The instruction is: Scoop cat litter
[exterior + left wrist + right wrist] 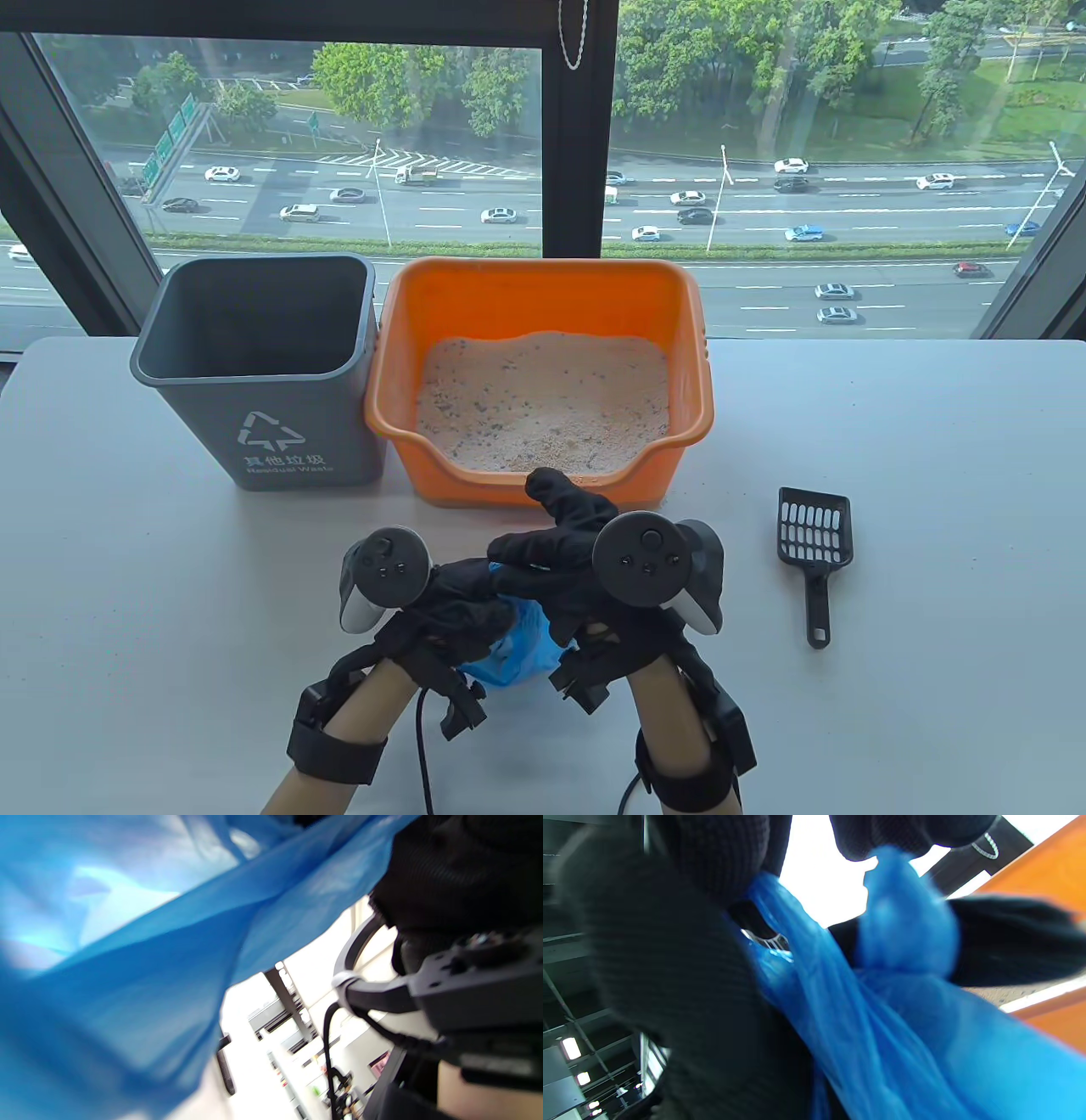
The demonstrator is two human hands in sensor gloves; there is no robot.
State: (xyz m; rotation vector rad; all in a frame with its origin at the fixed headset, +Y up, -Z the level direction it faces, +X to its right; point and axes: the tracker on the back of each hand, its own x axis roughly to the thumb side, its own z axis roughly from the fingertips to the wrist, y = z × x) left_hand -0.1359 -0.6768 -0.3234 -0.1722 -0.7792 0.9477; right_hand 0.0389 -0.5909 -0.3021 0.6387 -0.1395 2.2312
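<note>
An orange litter box (399, 356) filled with pale litter (543, 399) stands at the table's middle back. A black slotted scoop (813, 543) lies flat on the table to its right, untouched. Both my gloved hands meet in front of the box around a crumpled blue plastic bag (517, 645). My left hand (462, 603) grips the bag from the left. My right hand (543, 552) pinches its top, one finger sticking up toward the box. The bag (127, 984) fills the left wrist view, and the right wrist view shows the bag (882, 1018) bunched between dark fingers (704, 870).
A grey waste bin (254, 373) with a recycling mark stands open to the left of the litter box. A large window rises behind the table's back edge. Cables trail from both wrists toward the front edge.
</note>
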